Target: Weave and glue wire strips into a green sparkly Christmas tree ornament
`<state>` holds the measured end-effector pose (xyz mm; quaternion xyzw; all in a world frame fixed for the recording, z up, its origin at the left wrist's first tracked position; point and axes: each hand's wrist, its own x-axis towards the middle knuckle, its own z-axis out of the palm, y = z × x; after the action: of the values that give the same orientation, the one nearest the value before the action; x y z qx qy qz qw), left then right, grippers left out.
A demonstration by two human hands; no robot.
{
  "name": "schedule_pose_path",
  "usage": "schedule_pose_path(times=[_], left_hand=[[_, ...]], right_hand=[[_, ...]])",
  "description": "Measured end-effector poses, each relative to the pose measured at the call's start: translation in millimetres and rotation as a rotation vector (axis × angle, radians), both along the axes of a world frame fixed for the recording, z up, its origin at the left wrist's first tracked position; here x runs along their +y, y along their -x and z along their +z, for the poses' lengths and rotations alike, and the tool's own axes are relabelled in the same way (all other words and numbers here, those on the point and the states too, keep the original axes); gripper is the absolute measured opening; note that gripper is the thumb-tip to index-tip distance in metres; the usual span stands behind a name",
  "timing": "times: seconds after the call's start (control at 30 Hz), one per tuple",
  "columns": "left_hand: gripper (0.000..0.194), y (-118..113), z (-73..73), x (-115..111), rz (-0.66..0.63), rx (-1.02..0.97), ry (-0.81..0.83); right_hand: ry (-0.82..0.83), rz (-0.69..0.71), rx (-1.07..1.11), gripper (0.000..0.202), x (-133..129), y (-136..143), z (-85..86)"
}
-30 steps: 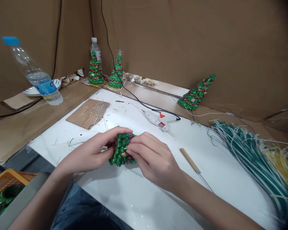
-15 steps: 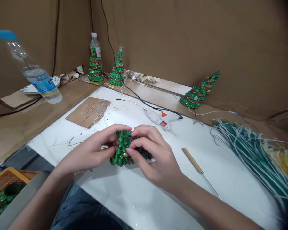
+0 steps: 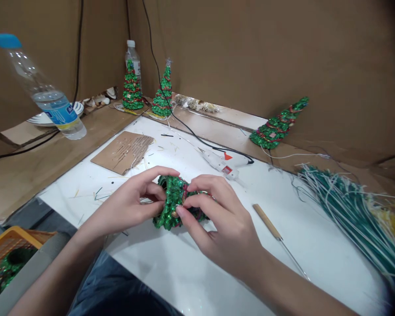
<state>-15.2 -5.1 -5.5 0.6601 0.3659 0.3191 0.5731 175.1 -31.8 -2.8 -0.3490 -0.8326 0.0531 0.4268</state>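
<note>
A small green tinsel Christmas tree point(image 3: 173, 202) lies on its side over the white table, its hollow base turned toward the left. My left hand point(image 3: 138, 197) grips the rim of that base, some fingers at the opening. Across from it, my right hand point(image 3: 213, 210) holds the tree's side, thumb and fingertips beside a small gold ball and the red garland. The tip of the tree is hidden behind my right hand. To the right of that hand, an awl with a wooden handle point(image 3: 267, 220) rests on the table.
A white glue gun point(image 3: 219, 162) with a black cord lies behind my hands, near a piece of cardboard point(image 3: 121, 153). Bundled green and white strands point(image 3: 345, 210) cover the right side. Finished-looking trees point(image 3: 163, 94), a water bottle point(image 3: 57, 107) and an orange basket point(image 3: 18, 237) surround the table.
The tree has turned slightly, so its hollow base opening shows more. My right fingers have shifted a little along its side, away from the top of the rim. The view has moved slightly.
</note>
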Motion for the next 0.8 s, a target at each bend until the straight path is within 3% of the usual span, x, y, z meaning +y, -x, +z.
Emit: schedule_pose_path(times=[0.27, 0.53, 0.8], left_hand=[[0.049, -0.3, 1.1, 1.0, 0.001, -0.003, -0.032], [0.050, -0.2, -2.8, 2.4, 0.015, -0.065, 0.001], [0.049, -0.9, -1.8, 2.6, 0.008, -0.052, -0.014]], right_hand=[[0.057, -0.041, 0.030, 0.014, -6.6, 6.0, 1.0], [-0.016, -0.033, 0.009, 0.018, -6.2, 4.7, -3.7], [-0.034, 0.049, 0.025, 0.021, -1.7, 3.5, -7.1]])
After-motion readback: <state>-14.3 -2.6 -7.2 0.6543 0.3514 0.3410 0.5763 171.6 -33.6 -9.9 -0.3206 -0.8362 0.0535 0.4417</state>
